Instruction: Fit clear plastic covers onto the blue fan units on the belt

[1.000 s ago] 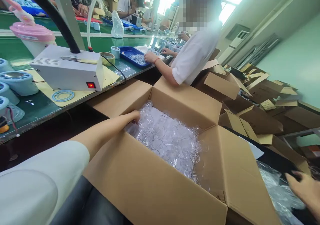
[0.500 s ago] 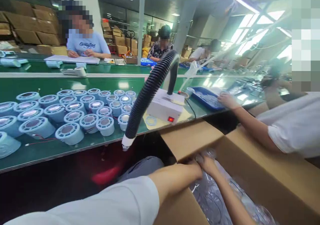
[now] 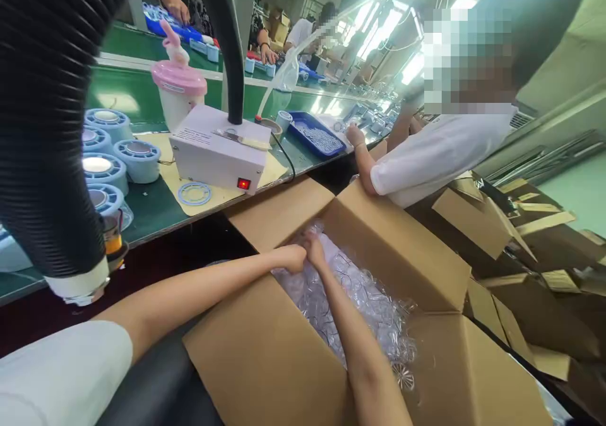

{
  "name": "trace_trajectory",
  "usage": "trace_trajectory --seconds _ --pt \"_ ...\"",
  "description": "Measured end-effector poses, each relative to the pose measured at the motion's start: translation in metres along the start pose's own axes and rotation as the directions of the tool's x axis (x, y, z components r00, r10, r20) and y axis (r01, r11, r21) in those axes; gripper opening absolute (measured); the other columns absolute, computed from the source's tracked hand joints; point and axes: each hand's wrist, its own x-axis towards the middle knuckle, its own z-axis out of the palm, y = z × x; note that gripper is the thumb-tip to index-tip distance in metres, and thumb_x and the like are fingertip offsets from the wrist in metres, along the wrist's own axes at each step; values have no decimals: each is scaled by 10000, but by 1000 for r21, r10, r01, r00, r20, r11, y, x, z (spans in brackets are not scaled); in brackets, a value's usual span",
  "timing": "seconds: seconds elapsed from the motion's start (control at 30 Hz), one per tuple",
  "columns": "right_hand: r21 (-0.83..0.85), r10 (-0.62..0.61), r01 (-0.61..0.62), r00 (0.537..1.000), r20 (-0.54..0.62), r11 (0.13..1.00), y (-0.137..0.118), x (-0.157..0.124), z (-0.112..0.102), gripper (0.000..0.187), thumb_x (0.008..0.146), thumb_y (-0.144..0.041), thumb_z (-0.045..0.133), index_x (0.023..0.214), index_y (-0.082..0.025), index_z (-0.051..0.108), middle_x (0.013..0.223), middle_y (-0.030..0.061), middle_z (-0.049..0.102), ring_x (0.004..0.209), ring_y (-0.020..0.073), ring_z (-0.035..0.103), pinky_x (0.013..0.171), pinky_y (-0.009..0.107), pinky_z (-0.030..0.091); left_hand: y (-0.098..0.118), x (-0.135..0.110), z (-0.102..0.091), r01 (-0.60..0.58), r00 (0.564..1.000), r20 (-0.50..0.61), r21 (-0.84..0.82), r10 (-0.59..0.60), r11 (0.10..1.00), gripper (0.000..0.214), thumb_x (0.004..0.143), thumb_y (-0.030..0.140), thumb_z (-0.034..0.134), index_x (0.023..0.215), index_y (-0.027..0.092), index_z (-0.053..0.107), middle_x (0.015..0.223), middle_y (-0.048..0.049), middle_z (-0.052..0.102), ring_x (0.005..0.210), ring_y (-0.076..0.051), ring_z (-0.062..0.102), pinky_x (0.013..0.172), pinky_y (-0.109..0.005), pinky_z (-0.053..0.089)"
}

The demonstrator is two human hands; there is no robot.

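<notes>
My left hand [image 3: 294, 259] and my right hand [image 3: 312, 248] meet inside an open cardboard box [image 3: 398, 249], near its far corner. Both are closed, with the fingers curled and mostly turned away from me. A bit of clear plastic [image 3: 316, 226] shows just beyond my right fingers. Whatever the left fingers hold is hidden. Many thin, clear plastic pieces [image 3: 360, 293] fill the box under my hands, some with round, ribbed shapes.
A black flexible hose [image 3: 47, 129] looms close on the left. On the green bench stand a white switch box [image 3: 218, 151], light-blue round housings [image 3: 137, 158], a pink-lidded cup [image 3: 180, 88] and a blue tray [image 3: 317, 136]. A co-worker's sleeve [image 3: 421, 154] is beyond the box; more cartons [image 3: 534, 274] lie right.
My view has swung right and down, bringing more of the box and the cartons into sight. Both hands stay close together inside the box.
</notes>
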Motion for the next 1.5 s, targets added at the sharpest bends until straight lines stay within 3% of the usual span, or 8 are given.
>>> trace_trajectory --seconds 0.13,0.3,0.6,0.9,1.17,1.3,1.43,1.5 --pt "203 72 -57 995 -63 977 37 -16 -34 296 934 -334 568 1163 -147 580 1135 78 622 966 196 633 820 400 551 -7 -7 -3 -8 995 102 43 4 999 244 917 315 569 1077 137 614 1076 -74 641 934 -181 631 821 -379 547" --pt "243 101 -96 995 -12 965 56 -28 -64 257 933 -350 566 1065 -136 619 1021 48 653 871 174 647 763 358 559 6 -14 -7 -179 982 44 -99 184 979 170 921 207 510 961 124 653 838 -26 662 753 -128 601 715 -270 489" --pt "-47 169 -168 985 32 985 -1 45 -11 311 926 -337 577 1193 -178 577 1223 88 590 1050 221 604 890 438 522 3 -24 -13 -236 972 -35 -228 234 945 254 653 55 555 882 134 632 517 95 422 482 -71 386 499 -188 327" --pt "-149 -10 20 998 66 989 30 11 -8 270 923 -310 581 1157 -176 596 1256 89 572 1109 231 575 927 453 500 4 -22 -15 -121 992 11 -70 122 990 184 641 25 573 768 148 623 581 52 503 565 -103 487 549 -218 378" --pt "35 -140 139 990 28 990 65 -31 -36 229 918 -325 588 1068 -155 621 1141 72 620 1035 211 600 898 436 505 0 -18 -5 56 998 14 191 -60 980 174 887 259 599 997 127 623 1015 -63 644 939 -185 613 858 -396 505" --pt "231 -174 191 980 -94 954 58 -28 -50 253 935 -369 547 1041 -149 613 1109 71 624 1038 212 594 911 440 483 2 -19 -7 76 997 -40 196 -70 978 264 860 243 630 1092 120 608 1036 -85 660 979 -212 621 884 -408 491" --pt "397 -277 274 959 -52 876 33 -33 -56 321 906 -469 547 851 -159 612 848 22 643 832 169 617 789 352 496 4 -19 -9 71 988 -148 116 -54 991 639 770 227 712 1342 101 455 1016 -125 691 937 -249 641 813 -333 466" --pt "442 -310 287 951 -23 850 22 -37 -55 341 884 -504 556 808 -176 607 797 8 636 790 159 608 754 320 488 5 -18 -10 47 980 -195 60 -34 997 602 789 282 687 1329 118 479 973 -101 699 860 -227 642 751 -291 445"
